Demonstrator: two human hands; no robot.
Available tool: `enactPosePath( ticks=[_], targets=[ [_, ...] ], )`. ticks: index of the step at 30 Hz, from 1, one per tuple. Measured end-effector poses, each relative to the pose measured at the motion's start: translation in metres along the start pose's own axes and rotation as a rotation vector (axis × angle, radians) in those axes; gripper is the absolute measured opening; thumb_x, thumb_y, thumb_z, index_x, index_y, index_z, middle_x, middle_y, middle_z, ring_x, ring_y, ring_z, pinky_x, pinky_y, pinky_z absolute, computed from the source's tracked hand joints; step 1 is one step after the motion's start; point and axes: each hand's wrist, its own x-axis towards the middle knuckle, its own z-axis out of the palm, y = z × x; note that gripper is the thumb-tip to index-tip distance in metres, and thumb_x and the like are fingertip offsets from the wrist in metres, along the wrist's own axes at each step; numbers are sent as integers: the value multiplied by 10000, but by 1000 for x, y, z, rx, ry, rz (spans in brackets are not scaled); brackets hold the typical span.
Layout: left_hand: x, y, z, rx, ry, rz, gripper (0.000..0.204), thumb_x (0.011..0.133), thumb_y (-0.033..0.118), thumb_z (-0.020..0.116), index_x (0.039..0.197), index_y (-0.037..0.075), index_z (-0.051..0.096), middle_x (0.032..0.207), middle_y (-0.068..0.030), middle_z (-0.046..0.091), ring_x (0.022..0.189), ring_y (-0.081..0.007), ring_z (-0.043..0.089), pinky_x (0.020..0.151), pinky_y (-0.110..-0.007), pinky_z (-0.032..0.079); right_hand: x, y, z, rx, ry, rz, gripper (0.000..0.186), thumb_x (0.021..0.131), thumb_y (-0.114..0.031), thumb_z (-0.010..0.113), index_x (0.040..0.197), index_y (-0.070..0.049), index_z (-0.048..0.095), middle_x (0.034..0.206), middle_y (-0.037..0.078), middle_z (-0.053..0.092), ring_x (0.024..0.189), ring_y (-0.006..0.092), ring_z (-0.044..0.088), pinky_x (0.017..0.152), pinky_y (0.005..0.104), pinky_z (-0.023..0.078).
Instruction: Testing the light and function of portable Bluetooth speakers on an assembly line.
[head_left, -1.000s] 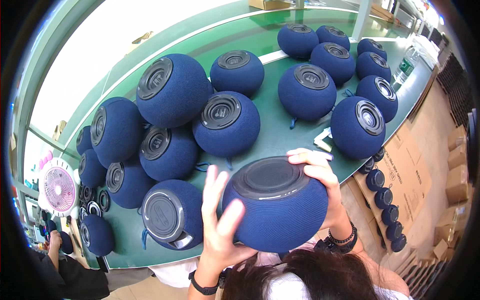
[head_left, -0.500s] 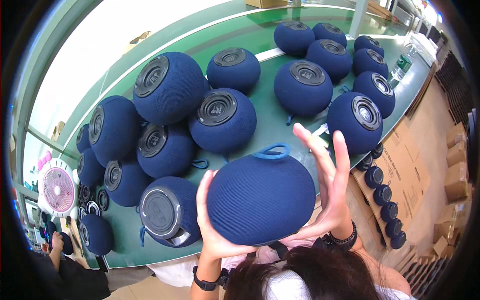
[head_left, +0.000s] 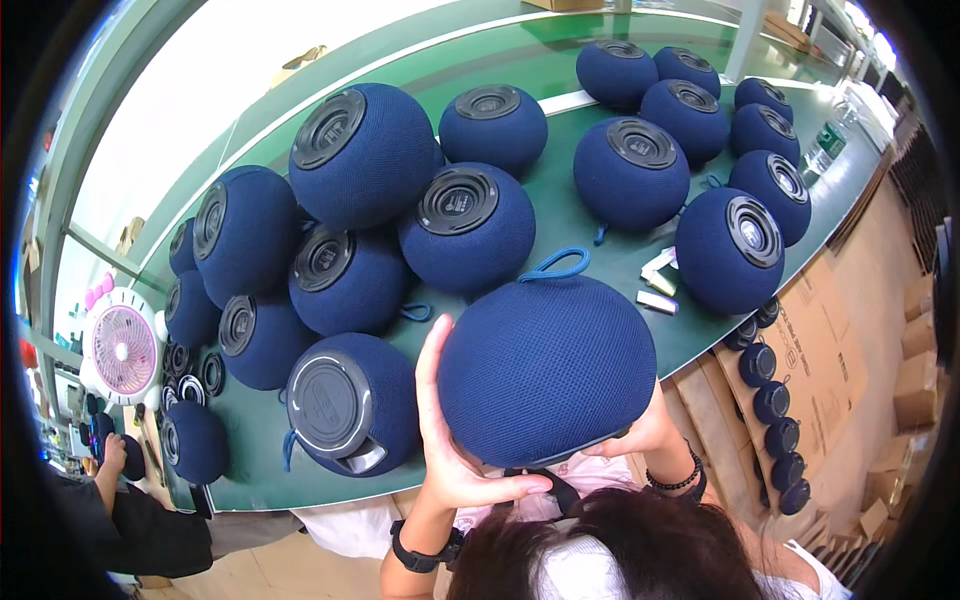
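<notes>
A round navy fabric-covered speaker (head_left: 545,365) is held between both hands, a blue strap loop (head_left: 556,264) standing up from its far side. My left hand (head_left: 448,450) wraps round its left side and underside, thumb along the bottom. My right hand (head_left: 648,420) grips its lower right, fingers mostly hidden behind it. Just left sits a similar speaker (head_left: 352,400) with a black ringed cap facing up. More navy speakers (head_left: 465,238) with dark recessed rings crowd the table beyond.
The green table (head_left: 250,490) holds loose black rings (head_left: 212,374), small white pieces (head_left: 656,300) and a bottle (head_left: 828,145). A pink-white fan (head_left: 121,350) stands left, a co-worker's hand (head_left: 112,455) below it. Small dark speakers (head_left: 771,400) line cardboard beside the right edge, near stacked boxes (head_left: 915,390).
The held speaker has turned over: its black end has gone out of sight and the strap faces up. My right hand has moved from the top down to the side.
</notes>
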Motion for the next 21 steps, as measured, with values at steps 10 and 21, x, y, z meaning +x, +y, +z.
enactPosePath(
  ticks=[10,21],
  targets=[
    [7,4,4,234,124,-5,1185,524,315,866,1444,-80,233,1415,-215,359,1255,-322,479,1062,-418,403,13,-36,-24,-509,-226,-99,1267,590,-425,905,1505,40,162,1438,250,417,1335,320,429,1113,420,306],
    [3,-3,12,162,169,-138,1116,559,305,827,1444,-87,271,1413,-210,381,1219,-308,514,1040,-402,417,40,-99,-63,-1856,123,-468,310,650,-29,686,957,-58,651,1044,52,647,1034,266,552,896,404,431]
  ],
)
